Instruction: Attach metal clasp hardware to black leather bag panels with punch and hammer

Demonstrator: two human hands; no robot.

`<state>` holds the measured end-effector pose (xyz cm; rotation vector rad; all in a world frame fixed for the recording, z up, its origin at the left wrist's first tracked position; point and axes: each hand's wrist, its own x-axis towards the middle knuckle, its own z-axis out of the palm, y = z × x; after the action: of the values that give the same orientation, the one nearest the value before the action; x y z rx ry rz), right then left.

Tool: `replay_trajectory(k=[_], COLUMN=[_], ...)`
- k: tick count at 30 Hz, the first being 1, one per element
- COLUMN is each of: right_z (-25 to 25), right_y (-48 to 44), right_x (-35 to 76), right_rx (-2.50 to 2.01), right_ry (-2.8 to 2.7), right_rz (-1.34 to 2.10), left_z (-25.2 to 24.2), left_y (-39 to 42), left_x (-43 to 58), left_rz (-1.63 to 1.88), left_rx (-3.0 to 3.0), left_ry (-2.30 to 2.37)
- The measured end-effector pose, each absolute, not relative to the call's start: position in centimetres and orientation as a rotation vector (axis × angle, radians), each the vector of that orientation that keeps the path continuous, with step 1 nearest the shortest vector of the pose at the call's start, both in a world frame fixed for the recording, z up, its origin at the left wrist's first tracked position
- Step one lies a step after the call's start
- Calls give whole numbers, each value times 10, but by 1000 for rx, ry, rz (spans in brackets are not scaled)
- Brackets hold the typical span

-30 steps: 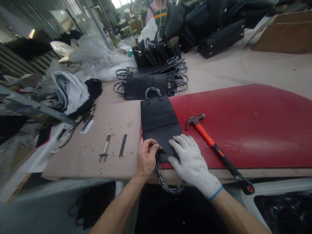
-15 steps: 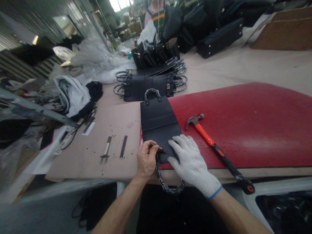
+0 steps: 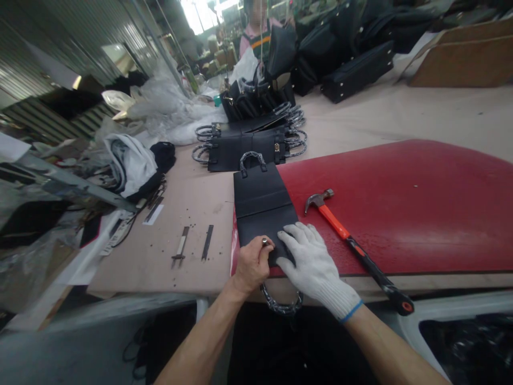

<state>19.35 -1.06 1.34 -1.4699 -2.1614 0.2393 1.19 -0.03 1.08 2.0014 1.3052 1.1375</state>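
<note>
A black bag panel [image 3: 262,187] lies lengthwise before me, with a plastic-wrapped handle [image 3: 252,158] at its far end and another wrapped handle [image 3: 280,307] hanging over the table's front edge. My bare left hand [image 3: 254,260] is closed around a small metal punch [image 3: 265,242], held nearly upright over the near part of the panel. Whether its tip touches the panel is hidden by my fingers. My right hand [image 3: 310,256], in a white knit glove, lies with fingers spread on the panel's near right side. A claw hammer [image 3: 348,238] with an orange and black grip rests right of it.
Under the panel and hammer is a red board [image 3: 401,198]. On the left lie a two-pronged metal tool [image 3: 180,247] and a dark metal strip [image 3: 207,242]. More black panels with wrapped handles [image 3: 244,147] are stacked behind. A person [image 3: 256,32] is in the background.
My left hand has shifted slightly right and tipped the punch from lying slanted to nearly upright. My gloved right hand stays on the panel. The whole view has shifted a little.
</note>
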Motion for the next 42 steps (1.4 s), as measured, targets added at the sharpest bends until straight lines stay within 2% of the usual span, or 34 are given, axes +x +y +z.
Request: replay_trajectory(k=[7, 13, 16, 20, 27, 30, 32, 35, 39, 42], right_z=[20, 45, 55, 61, 90, 118, 136, 152, 159, 164], right_y=[-8, -8, -8, 0, 4, -14, -29, -44, -49, -51], right_x=[226, 284, 286, 276, 289, 280, 269, 254, 241, 234], right_rx=[-1426, -2135, -2391, -2477, -2375, -1924, -1606, -1522, -1642, -1594], right_ry=[-1914, -1942, -2082, -2059, -1860, -1436, -1261, -1520, -2019, -2063], right_rz=[360, 29, 144, 371, 636, 1042, 1189, 1059, 594, 388], left_z=[13, 1, -4, -5, -3, -3, -3, -6, -8, -8], left_y=[0, -1, 0, 1, 2, 2, 3, 3, 4, 4], left_x=[15, 11, 10, 11, 14, 13, 13, 14, 15, 15], left_rz=[1207, 1187, 1218, 1230, 1210, 1208, 1208, 1219, 1218, 1220], left_rx=[1852, 2047, 2131, 2169, 2150, 2133, 2125, 2107, 2113, 2126], left_ry=[1347, 1279, 1239, 1236, 1279, 1274, 1284, 1292, 1289, 1271])
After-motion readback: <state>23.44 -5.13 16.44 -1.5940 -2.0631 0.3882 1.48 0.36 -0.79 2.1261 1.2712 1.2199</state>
